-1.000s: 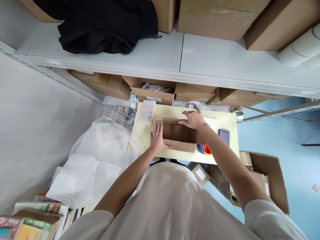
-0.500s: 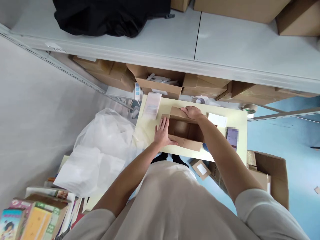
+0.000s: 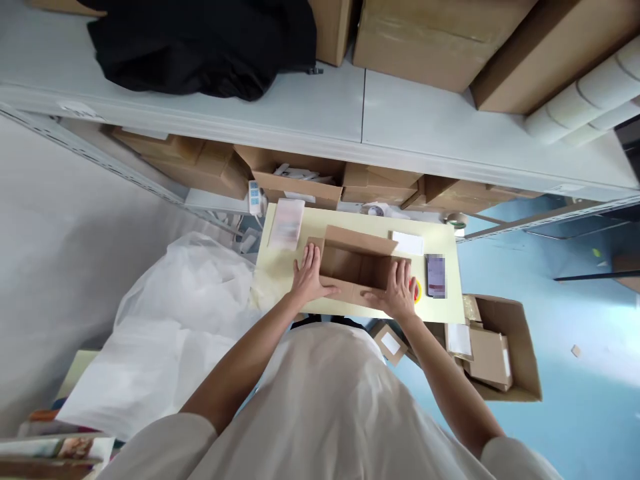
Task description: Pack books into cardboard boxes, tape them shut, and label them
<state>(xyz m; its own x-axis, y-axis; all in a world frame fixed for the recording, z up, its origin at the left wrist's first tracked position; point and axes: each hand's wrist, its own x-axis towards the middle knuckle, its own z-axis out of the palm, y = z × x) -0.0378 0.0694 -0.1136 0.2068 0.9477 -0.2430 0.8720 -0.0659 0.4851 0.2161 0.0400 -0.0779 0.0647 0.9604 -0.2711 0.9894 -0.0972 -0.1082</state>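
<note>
An open cardboard box point(image 3: 357, 238) sits on a pale yellow table point(image 3: 277, 293), its flaps folded outward and nothing visible inside. Across its left end flap lies my left hand point(image 3: 309, 275), fingers stretched out and the thumb along the near flap. My right hand point(image 3: 399, 292) rests the same way on the right end, thumb apart on the near flap. A tape roll with a red and yellow core point(image 3: 417, 291) is partly hidden behind my right fingers. Right of it lies a phone point(image 3: 435, 275).
White paper point(image 3: 407, 243) and a pinkish-white packet point(image 3: 287, 225) lie on the table. Behind it stand shelved cartons point(image 3: 215, 167) and a power strip point(image 3: 255, 198). White plastic wrap point(image 3: 165, 333) spreads at left. A large carton point(image 3: 523, 347) holding smaller boxes is at right.
My right hand has moved from the box's far flap to its right end. My left hand stays on the left end. The view has shifted, showing more of the right side.
</note>
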